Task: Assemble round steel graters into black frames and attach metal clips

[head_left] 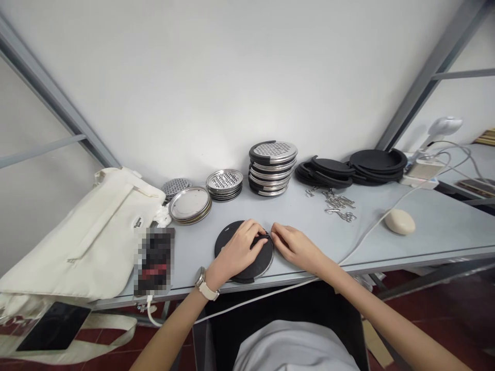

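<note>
A round black disc with a metal rim (243, 268) lies flat on the grey table (444, 226) near its front edge. My left hand (236, 251) rests on top of the disc, fingers curled and pressing down on it. My right hand (293, 246) sits at the disc's right edge, fingertips pinched against the rim. A watch is on my left wrist.
Behind stand a stack of perforated metal discs with black rims (273, 167), smaller metal plates (189, 204) and strainers (225, 183), black rubber rings (350, 167), metal clips (338, 201), a cream oval object (399, 221), a white bag (93, 232), a white cable (371, 232) and a phone (54, 325).
</note>
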{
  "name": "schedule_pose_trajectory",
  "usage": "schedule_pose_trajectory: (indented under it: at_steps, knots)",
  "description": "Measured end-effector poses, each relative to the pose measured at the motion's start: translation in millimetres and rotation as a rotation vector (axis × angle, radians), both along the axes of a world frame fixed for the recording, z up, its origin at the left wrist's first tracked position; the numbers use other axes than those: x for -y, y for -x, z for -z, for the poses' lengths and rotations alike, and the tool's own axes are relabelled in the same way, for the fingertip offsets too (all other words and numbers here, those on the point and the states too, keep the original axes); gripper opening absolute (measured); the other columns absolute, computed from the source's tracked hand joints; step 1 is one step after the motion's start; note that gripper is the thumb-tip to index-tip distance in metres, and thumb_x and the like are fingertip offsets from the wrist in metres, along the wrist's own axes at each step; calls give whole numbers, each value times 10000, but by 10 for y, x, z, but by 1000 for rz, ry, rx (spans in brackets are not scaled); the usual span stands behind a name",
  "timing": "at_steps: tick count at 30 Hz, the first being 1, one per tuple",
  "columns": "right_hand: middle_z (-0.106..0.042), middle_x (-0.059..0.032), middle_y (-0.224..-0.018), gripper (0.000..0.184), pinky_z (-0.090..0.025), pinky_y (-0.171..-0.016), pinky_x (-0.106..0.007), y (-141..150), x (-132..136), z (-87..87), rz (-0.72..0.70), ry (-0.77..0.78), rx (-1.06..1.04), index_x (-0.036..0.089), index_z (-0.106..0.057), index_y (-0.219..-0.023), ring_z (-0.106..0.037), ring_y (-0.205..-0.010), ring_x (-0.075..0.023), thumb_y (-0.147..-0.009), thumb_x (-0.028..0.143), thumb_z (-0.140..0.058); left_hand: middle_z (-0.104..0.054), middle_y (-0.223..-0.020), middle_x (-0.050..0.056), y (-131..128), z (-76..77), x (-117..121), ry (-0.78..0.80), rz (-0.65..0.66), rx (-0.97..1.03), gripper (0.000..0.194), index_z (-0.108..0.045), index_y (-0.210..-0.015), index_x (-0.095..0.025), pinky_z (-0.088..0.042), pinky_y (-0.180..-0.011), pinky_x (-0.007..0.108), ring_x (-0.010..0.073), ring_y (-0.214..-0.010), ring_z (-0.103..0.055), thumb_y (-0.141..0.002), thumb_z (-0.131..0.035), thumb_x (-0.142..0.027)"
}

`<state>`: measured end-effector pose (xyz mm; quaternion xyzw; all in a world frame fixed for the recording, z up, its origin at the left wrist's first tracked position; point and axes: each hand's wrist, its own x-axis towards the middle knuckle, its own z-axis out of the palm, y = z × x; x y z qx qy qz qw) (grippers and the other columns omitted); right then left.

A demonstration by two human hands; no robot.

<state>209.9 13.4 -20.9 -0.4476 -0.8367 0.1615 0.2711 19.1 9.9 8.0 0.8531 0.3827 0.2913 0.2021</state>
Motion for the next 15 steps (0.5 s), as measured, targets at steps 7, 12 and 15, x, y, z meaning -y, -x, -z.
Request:
schedule_pose_trajectory:
  at_steps: [7, 12, 15]
  knots:
    - [-487, 19, -676, 264, -351, -618, -244, -31, -15, -3, -83, 95, -87, 209, -407, -743, -462, -615, -129, -977, 268, -300, -549, -990, 36, 3, 9, -7, 1, 0, 4, 87, -533, -979, -196, -447, -907, 334, 171, -966, -542, -913, -479, -209]
    - [-515, 11, -677, 299, -358, -620, -248, -43, -28, -6, -81, 122, -95, 199, -430, -719, -473, -616, -128, -979, 282, -308, -561, -993, 38, 1, 2, -5, -7, 6, -14, 88, -533, -975, -197, -447, -900, 341, 177, -968, -539, -917, -467, -204]
    - [-551, -10, -714, 289, -375, -647, -261, -43, -28, -3, -90, 91, -78, 192, -465, -741, -496, -643, -136, -977, 257, -311, -564, -1071, 49, -1, -11, 9, -22, 2, -23, 179, -498, -1094, -205, -448, -909, 357, 177, -963, -547, -918, -463, -204]
